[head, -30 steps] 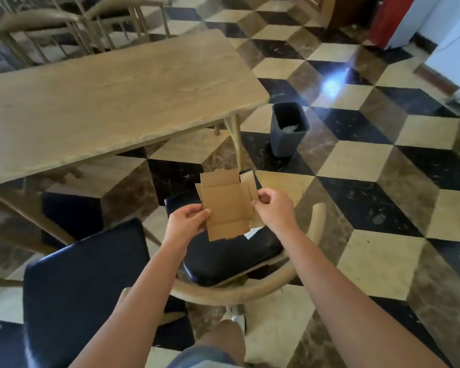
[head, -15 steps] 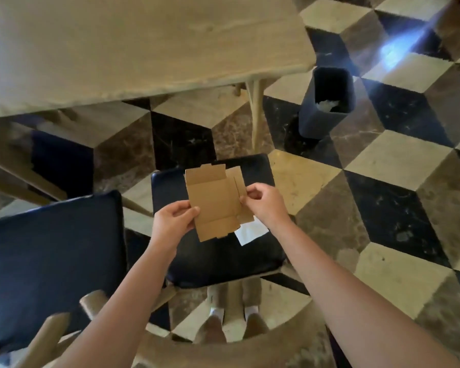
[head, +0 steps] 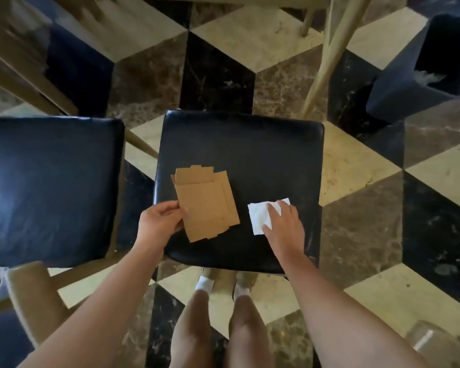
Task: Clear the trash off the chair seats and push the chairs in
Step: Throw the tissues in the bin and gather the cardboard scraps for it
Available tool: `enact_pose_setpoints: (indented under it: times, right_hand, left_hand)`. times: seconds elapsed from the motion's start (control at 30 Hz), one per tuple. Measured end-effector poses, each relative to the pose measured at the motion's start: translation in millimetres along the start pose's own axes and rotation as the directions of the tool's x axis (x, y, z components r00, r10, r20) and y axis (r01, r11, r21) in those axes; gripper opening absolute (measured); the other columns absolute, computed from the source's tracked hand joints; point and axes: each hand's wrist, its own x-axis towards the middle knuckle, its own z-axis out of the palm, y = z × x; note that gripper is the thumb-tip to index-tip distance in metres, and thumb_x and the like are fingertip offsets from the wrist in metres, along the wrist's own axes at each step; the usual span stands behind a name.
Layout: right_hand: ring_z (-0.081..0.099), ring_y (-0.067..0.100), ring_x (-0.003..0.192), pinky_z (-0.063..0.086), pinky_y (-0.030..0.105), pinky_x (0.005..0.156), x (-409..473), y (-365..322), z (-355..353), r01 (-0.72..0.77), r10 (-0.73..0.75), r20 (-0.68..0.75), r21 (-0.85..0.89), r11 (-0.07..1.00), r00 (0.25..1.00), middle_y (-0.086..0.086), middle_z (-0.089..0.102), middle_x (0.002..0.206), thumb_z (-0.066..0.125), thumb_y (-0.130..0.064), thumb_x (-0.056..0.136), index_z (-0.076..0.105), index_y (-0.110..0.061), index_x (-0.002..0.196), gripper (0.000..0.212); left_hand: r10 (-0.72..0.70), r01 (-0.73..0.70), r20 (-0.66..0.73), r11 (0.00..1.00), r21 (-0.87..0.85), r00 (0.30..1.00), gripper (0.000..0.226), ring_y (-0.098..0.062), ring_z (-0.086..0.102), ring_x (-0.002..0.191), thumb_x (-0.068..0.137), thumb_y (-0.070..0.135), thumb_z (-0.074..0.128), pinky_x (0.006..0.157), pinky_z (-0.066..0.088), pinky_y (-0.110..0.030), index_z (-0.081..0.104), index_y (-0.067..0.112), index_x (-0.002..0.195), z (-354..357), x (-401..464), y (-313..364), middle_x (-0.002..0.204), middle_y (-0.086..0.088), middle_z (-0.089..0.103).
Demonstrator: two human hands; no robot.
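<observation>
Flattened cardboard piece (head: 206, 203) is pinched at its near-left edge by the left hand (head: 160, 224), thumb on top, fingers underneath. It is held low over the black chair seat (head: 250, 144); whether its far end rests on the seat cannot be told. Likely held aside so that the other hand is freed.

Right hand (head: 283, 224) is laid palm-down on the white napkin (head: 263, 216), fingers spread and slightly curled over its right half. No closed grip is made yet; the paper lies flat on the seat, just right of the cardboard, not touching it. Pressing flat first is judged sensible: thin paper slides on smooth upholstery and is easier gathered by a drag-and-pinch.

Neighbouring seat (head: 48, 187) to the left is seen bare. Dark bin (head: 420, 86) stands on the chequered floor (head: 356, 160) to the far right, some pale scrap already inside. The counter leg (head: 327, 59) rises between seat and bin. Chair is not yet pushed in.

Against the earlier frames: the cardboard was gripped by both hands there, raised above the seat. Now the right hand is taken off it and brought down to the napkin, which was partly hidden behind the cardboard. The view is tipped further down, so the countertop is nearly lost from sight.

Risk judged: the one-handed cardboard may sag or slip.
</observation>
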Motion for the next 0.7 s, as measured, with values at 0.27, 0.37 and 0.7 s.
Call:
enact_pose_setpoints:
  times: [0.27, 0.37, 0.7]
  right_hand:
    - [0.040, 0.026, 0.122, 0.052, 0.032, 0.081, 4.7, -4.2, 23.2, 0.017, -0.018, 0.032, 0.020, 1.000, 0.999, 0.007, 0.048, 0.133, 0.073, -0.009, 0.076, 0.048, -0.014, 0.128, 0.058]
    - [0.040, 0.021, 0.124, 0.050, 0.031, 0.087, 5.2, 0.1, 12.4, 0.023, -0.023, 0.008, 0.059, 0.998, 1.000, 0.004, 0.050, 0.134, 0.070, -0.009, 0.080, 0.048, -0.014, 0.129, 0.054]
    - [0.063, 0.027, 0.099, 0.052, 0.033, 0.083, -44.2, -12.8, -137.3, 0.086, 0.073, -0.436, 0.335, 0.938, 0.897, 0.013, 0.069, 0.107, 0.068, -0.001, 0.079, 0.068, -0.003, 0.107, 0.028]
  left_hand:
    - [-0.004, 0.004, 0.015, 1.000, -0.016, 1.000, 0.012, -0.017, 0.065, 0.088, 0.085, 0.007, 0.064, 0.069, 0.051, -0.024, 0.061, 0.018, 0.088, -3.8, -0.1, -3.1, 0.093, -0.001, 0.066]
    - [0.009, -0.008, 0.024, 1.000, -0.022, 1.000, 0.012, -0.016, 0.066, 0.087, 0.084, 0.008, 0.065, 0.065, 0.051, -0.022, 0.063, 0.017, 0.091, -6.3, -5.9, 0.2, 0.093, -0.001, 0.068]
    - [0.162, -0.158, 0.183, 0.987, -0.040, 0.970, 0.014, -0.007, 0.062, 0.081, 0.085, 0.008, 0.063, 0.070, 0.052, -0.025, 0.062, 0.017, 0.097, -12.7, -81.4, 59.2, 0.087, 0.006, 0.064]
